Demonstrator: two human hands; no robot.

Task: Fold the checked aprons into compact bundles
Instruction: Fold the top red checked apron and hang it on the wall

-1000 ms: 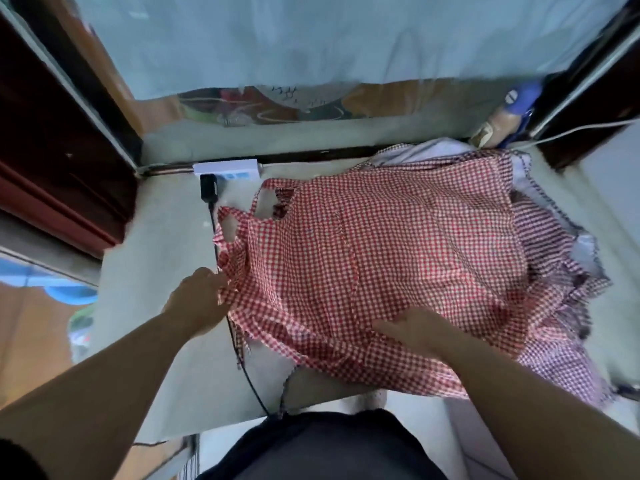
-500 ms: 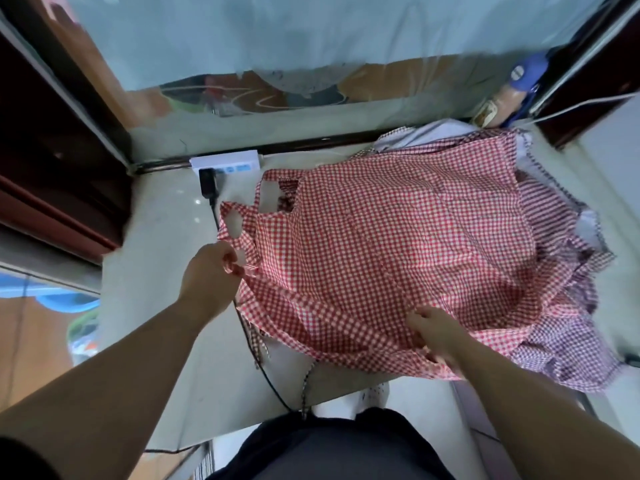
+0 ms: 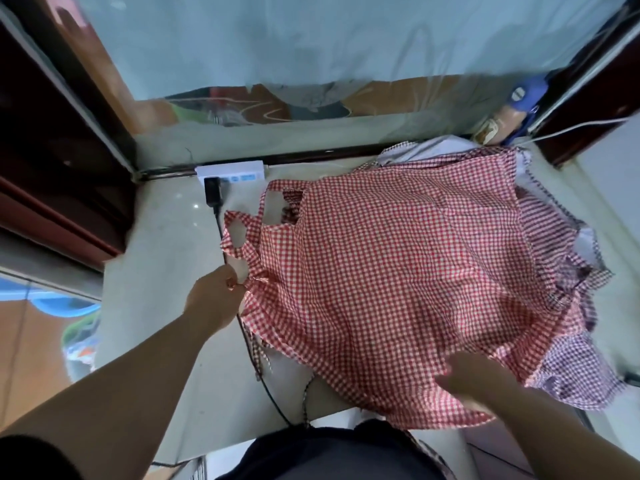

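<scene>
Red checked apron (image 3: pixel 398 271): spread wide on the pale table (image 3: pixel 166 237), bib and neck straps toward the left, skirt draped over a heap of further aprons at the right, with a purple checked apron (image 3: pixel 581 375) showing beneath. Pinched at its left side edge, just below the straps, by the left hand (image 3: pixel 216 299), fingertips closed on the cloth. Met at the near hem by the right hand (image 3: pixel 474 382), motion-blurred and lying on the fabric; impossible to tell whether gripping or merely pressing. Judged to be the squaring-up ahead of a first fold. Best done so: draw the two held points apart until taut, lift the near edge clear of the pile below, carry it to the far edge in one sweep, match hems before pressing the crease. Tuck inward the loose ties dangling off the table's near edge beside a black cable (image 3: pixel 266 386) leading from a white power strip (image 3: pixel 230 171). Thin woven cloth by the look: matte, limp, quick to wrinkle. Small regular gingham, handy as a straight-line guide.
</scene>
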